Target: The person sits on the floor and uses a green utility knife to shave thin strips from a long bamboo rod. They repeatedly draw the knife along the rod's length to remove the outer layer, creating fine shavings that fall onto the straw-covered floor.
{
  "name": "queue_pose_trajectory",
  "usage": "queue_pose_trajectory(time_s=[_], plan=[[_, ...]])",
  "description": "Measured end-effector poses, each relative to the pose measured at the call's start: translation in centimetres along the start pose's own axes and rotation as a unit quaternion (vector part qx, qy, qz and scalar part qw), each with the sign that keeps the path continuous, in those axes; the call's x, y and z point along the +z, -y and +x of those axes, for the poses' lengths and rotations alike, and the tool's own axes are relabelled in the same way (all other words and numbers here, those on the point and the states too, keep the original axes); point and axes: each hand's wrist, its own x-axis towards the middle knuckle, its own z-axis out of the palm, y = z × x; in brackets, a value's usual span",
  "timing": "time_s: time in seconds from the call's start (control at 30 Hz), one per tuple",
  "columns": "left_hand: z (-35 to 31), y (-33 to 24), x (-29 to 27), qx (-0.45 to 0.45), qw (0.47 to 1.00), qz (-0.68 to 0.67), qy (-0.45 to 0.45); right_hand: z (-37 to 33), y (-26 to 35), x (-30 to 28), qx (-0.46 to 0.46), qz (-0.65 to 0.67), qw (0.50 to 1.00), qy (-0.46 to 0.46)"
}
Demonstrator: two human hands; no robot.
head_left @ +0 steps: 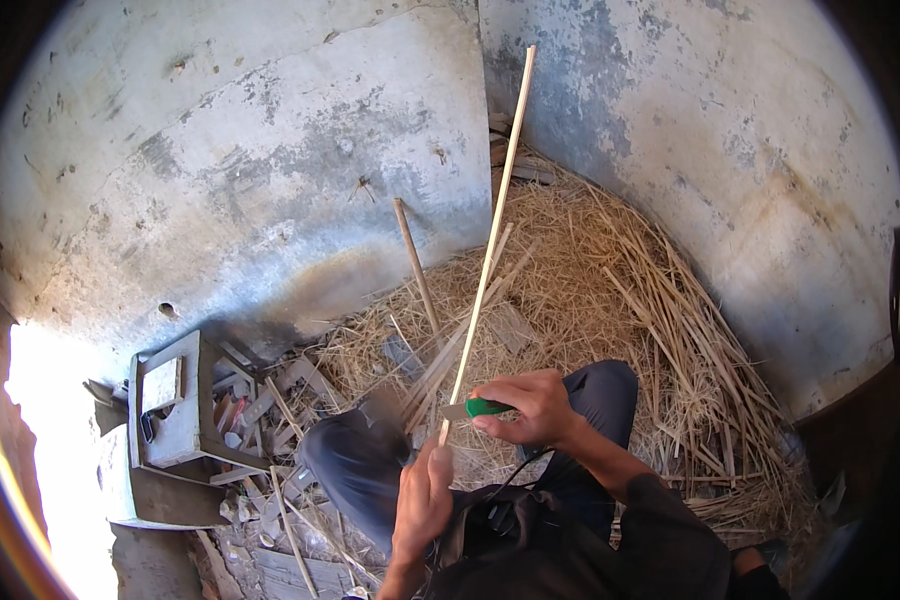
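My left hand (pixel 425 495) is closed round the lower end of a long pale split-wood strip (pixel 494 230), which looks like bamboo. The strip slants up and away from me, its far tip in front of the wall corner. In my right hand (pixel 535 408) is a knife (pixel 489 407) with a green handle, gripped with the fingers wrapped round it. Its short grey blade points left and lies against the strip, just above my left hand. Both hands are between my bent knees.
Straw-like shavings (pixel 570 240) cover the floor, with many thin strips (pixel 690 350) piled along the right wall. A brown stick (pixel 417 265) leans by the left wall. A worn wooden stool (pixel 175 395) lies at the left among scrap pieces. Weathered plaster walls (pixel 270 150) meet ahead.
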Motion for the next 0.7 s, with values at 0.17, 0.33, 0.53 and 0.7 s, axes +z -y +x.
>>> queue_pose_trajectory(time_s=[0.17, 0.33, 0.53, 0.7], plan=[[-0.1, -1.1, 0.2, 0.053, 0.993, 0.095, -0.042, 1.1, 0.8, -1.5, -0.021, -0.063, 0.998, 0.014], [0.0, -0.8, 0.1, 0.072, 0.987, 0.137, -0.041, 1.1, 0.1, -1.6, -0.042, -0.093, 0.995, -0.010], [0.3, -0.3, -0.1, 0.089, 0.982, 0.163, -0.044, 1.1, -0.2, -1.7, -0.050, -0.119, 0.992, 0.000], [-0.5, -0.3, -0.4, 0.065, 0.981, 0.179, -0.030, 1.1, -4.0, -2.8, 0.083, -0.172, 0.976, -0.101]])
